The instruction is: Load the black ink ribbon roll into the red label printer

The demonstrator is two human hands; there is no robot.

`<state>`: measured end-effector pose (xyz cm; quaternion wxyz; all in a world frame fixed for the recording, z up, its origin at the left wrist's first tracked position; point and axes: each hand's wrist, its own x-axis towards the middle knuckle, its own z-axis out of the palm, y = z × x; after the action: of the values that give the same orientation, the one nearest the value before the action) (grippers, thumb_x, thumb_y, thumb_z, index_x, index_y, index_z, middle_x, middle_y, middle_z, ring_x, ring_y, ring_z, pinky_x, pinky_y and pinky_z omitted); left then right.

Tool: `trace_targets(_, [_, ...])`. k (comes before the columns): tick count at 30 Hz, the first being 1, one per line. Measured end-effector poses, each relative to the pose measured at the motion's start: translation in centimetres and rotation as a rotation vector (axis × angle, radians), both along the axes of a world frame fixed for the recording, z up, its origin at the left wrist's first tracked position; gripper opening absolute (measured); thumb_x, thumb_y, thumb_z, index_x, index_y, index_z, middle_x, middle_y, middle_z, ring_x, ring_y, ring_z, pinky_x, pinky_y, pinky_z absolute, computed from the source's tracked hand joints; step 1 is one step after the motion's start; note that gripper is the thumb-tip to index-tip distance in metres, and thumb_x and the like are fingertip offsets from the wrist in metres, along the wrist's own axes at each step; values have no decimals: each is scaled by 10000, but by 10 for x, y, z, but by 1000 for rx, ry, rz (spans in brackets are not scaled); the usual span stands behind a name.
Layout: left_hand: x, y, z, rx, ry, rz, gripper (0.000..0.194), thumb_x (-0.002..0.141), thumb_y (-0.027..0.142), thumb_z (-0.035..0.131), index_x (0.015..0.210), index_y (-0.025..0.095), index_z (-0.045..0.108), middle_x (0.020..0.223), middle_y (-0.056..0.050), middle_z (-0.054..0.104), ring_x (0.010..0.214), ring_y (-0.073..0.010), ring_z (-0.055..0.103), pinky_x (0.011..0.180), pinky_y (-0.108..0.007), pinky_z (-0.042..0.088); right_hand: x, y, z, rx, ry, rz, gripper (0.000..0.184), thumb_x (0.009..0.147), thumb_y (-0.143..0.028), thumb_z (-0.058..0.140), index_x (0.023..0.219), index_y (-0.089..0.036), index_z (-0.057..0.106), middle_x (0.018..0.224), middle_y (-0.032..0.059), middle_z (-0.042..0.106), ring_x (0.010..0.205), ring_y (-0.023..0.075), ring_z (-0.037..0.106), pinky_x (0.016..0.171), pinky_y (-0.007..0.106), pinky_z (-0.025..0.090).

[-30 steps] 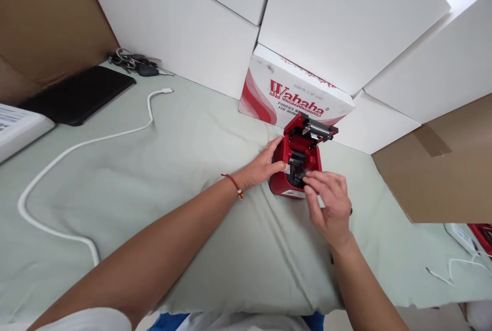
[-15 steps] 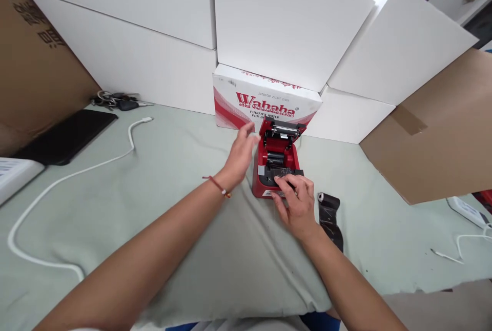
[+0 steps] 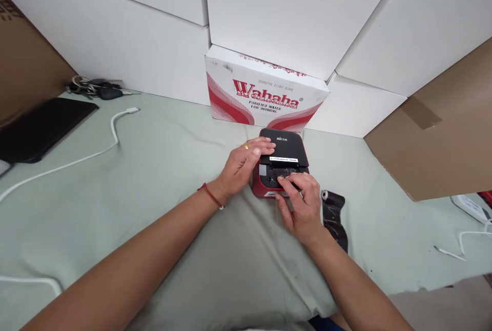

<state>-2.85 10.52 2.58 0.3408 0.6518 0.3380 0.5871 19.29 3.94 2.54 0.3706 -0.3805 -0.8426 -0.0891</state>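
Note:
A small red-and-black label printer stands on the cloth-covered table, its black lid lowered over the body. My left hand rests at the lid's left side, fingers stretched flat on top. At the printer's front, my right hand presses its fingertips on a strip of shiny black ribbon film that comes out below the lid's front edge; the thumb is at the front face. The printer's inside is hidden. Right of my right hand lies a partly unrolled black ribbon roll with a pale core.
A Wahaha water carton stands behind the printer, against white boxes. Cardboard borders the right side. At left are keys, a black flat object and a white cable.
The printer's lid has come down from its raised position, covering the rollers inside. My left hand has moved from beside the printer onto the lid. My right hand stays at the front with the film.

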Motion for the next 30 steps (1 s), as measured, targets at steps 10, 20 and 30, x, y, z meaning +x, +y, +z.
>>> trace_targets(10, [-6,13,-11,164,202,-66,273,898,284,666,1150,270,772,1274,-108,827,1341,-362,698,1263,-619,414,0,2,-3,83,-16,-13,582,1004,-188,646,1562,-309,536,1212,107,659,1143,299,657,1011,508,566])
trace_targets(20, [-4,14,-22,-291,-97,-266,1096,848,401,760,1772,365,172,1906,-28,102,1777,-350,5,1430,-591,34,2,5,2,93,-80,-17,558,1021,-197,654,1556,-303,539,1235,117,650,1153,300,651,991,499,573])
trace_targets(30, [0,16,-29,-279,-95,-271,1104,901,415,749,1790,347,99,1911,-44,68,1778,-339,14,1437,-584,43,16,1,36,-17,-93,92,309,1063,-186,596,1335,-235,734,1172,125,751,1090,268,711,941,444,614])
